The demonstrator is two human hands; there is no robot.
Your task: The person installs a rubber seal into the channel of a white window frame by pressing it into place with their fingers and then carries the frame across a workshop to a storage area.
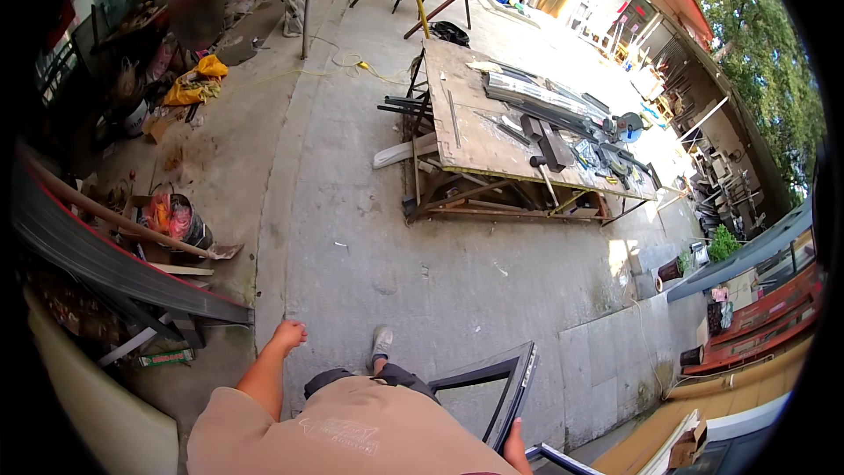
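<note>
I am walking on a concrete yard. My left hand swings at my side, fingers curled shut, holding nothing. My right hand is only partly seen at the lower edge, gripping the edge of a dark metal window frame that hangs beside my leg. My grey shoe steps forward between the hands.
A wooden workbench with metal profiles, a hammer and a circular saw stands ahead right. A long dark metal rail and a bucket lie left. A pole, yellow cable and a person stand far left. Stacked panels sit right.
</note>
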